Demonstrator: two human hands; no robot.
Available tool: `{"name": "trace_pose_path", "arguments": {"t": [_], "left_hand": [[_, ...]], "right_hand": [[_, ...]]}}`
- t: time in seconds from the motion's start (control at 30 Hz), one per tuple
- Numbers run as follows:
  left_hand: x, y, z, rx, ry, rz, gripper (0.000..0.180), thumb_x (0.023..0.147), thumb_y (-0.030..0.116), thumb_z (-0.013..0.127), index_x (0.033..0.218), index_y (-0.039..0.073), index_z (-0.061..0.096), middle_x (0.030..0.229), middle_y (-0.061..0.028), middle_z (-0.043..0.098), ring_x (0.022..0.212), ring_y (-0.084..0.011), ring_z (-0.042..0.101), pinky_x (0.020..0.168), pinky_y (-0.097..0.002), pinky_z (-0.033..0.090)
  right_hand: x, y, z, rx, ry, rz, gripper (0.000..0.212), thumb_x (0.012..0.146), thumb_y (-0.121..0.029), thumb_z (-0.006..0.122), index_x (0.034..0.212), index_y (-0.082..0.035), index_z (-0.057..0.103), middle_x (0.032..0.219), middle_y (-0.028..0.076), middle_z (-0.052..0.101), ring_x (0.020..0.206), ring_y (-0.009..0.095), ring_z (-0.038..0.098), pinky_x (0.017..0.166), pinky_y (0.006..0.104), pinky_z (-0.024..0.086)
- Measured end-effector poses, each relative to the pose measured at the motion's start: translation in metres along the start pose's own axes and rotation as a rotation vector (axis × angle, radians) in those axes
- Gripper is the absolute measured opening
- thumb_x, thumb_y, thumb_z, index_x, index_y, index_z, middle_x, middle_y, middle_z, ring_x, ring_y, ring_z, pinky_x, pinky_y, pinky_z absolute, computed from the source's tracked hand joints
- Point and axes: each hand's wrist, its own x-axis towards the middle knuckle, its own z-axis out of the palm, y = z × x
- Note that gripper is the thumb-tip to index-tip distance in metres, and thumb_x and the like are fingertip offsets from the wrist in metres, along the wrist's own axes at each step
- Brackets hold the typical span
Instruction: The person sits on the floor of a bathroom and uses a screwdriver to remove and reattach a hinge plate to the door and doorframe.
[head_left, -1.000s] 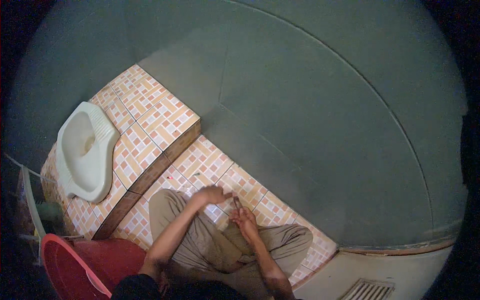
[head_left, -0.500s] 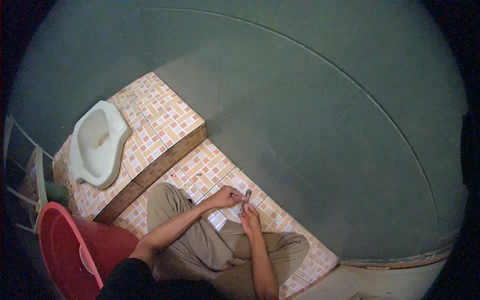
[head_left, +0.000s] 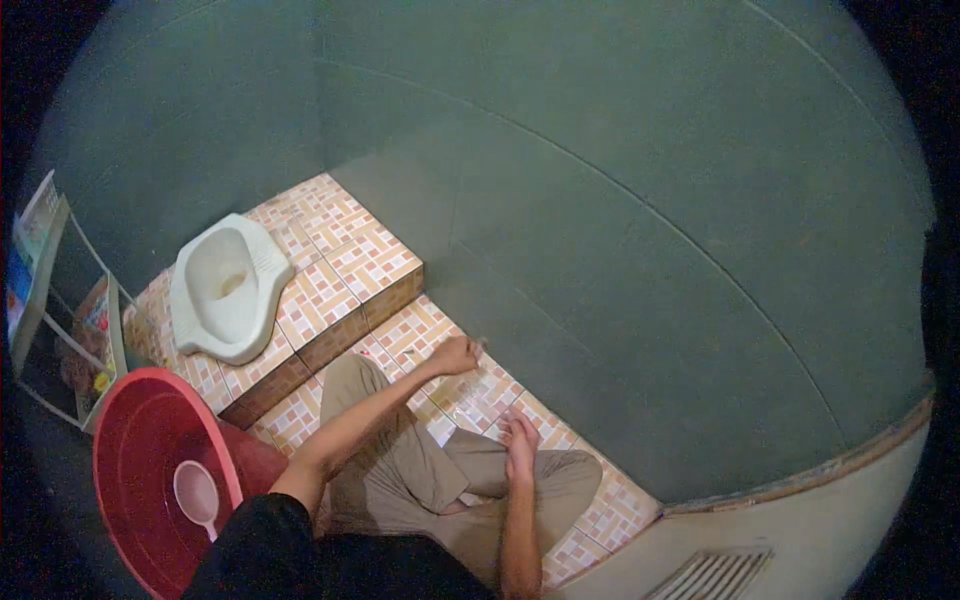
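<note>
My left hand (head_left: pixel 455 357) is closed at the foot of the wall, low over the floor tiles. A small greyish, blurred thing shows at its fingertips, too smeared to name. Beneath it a pale, hazy patch lies across the tiled floor (head_left: pixel 487 400). My right hand (head_left: pixel 520 443) is held above my folded right leg, with its fingers apart and nothing visible in it. I sit cross-legged in khaki trousers (head_left: pixel 410 470).
A white squat toilet (head_left: pixel 232 290) is set in a raised tiled step (head_left: pixel 365 245). To my left stands a red tub (head_left: pixel 150 385) with a pink dipper (head_left: pixel 196 492) inside. Beyond it is a wire rack (head_left: pixel 75 330). A green wall (head_left: pixel 640 300) rises ahead and to the right.
My hands have parted: the left has moved forward toward the wall, while the right has opened and no longer holds the small brownish-grey piece. The view has tilted, showing more of the tub and dipper.
</note>
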Motion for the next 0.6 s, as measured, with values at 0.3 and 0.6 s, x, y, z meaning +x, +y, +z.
{"name": "trace_pose_path", "arguments": {"t": [0.3, 0.6], "left_hand": [[-0.009, 0.036, -0.118, 0.275, 0.145, 0.030, 0.035, 0.091, 0.037, 0.060, 0.089, 0.006, 0.076, 0.093, -0.0266, 0.070, 0.088, -0.0420, 0.069, 0.081, -0.0512, 0.055], [-0.020, 0.066, -0.184, 0.339, -0.142, 0.354, 0.025, 0.081, 0.031, 0.072, 0.085, 0.006, 0.076, 0.078, -0.0216, 0.070, 0.075, -0.0378, 0.069, 0.071, -0.0472, 0.054]], "right_hand": [[-0.087, -0.074, -0.066, -0.068, 0.471, -0.474, 0.023, 0.097, -0.010, 0.057, 0.116, -0.001, 0.067, 0.090, 0.001, 0.066, 0.071, 0.006, 0.056, 0.059, 0.0212, 0.045], [-0.162, -0.152, -0.053, -0.439, 0.553, -0.711, 0.028, 0.097, -0.013, 0.062, 0.122, 0.000, 0.065, 0.100, 0.006, 0.069, 0.091, 0.013, 0.063, 0.083, 0.0261, 0.050]]}}
